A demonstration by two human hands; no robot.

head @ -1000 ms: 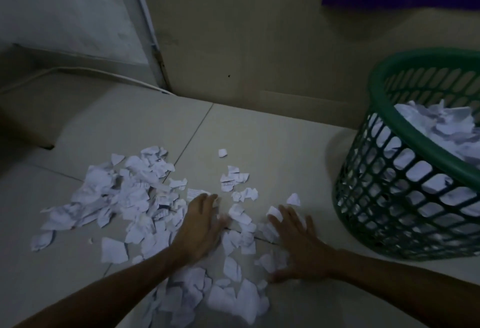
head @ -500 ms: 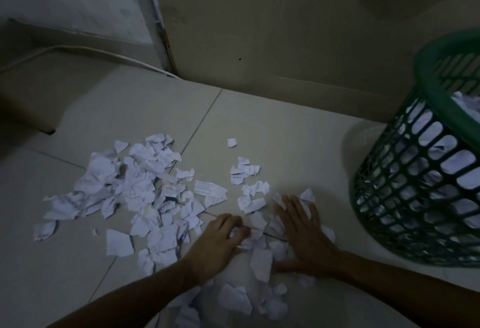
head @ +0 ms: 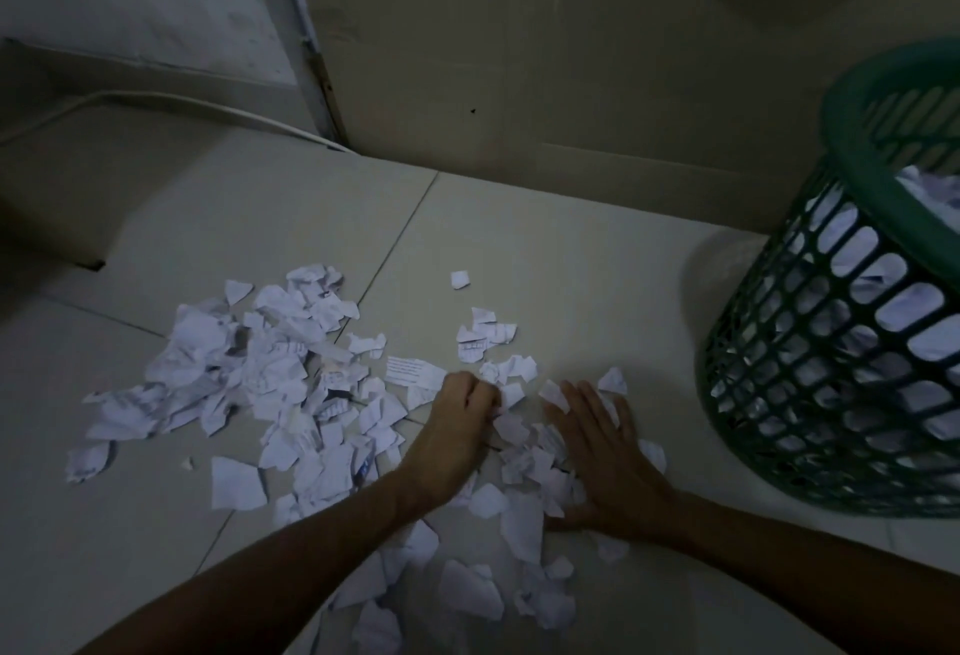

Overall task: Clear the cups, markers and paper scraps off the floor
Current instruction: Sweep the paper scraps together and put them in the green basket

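Note:
Torn white paper scraps [head: 270, 374] lie spread over the tiled floor, thickest at the left and between my two hands. My left hand [head: 457, 431] rests on the scraps with its fingers curled in, gathering paper under them. My right hand [head: 602, 452] lies flat on the scraps with fingers spread and straight. A green plastic mesh basket [head: 831, 368] stands on the floor to the right, holding more white paper. No cups or markers are in view.
A wall and a door frame [head: 311, 46] close off the far side. A white cable [head: 182, 103] runs along the floor at the back left. A low dark step sits at the far left.
My left hand's fingers have curled from flat into a fist over the scraps and pulled paper inward. The view shifted left, so the basket sits further right.

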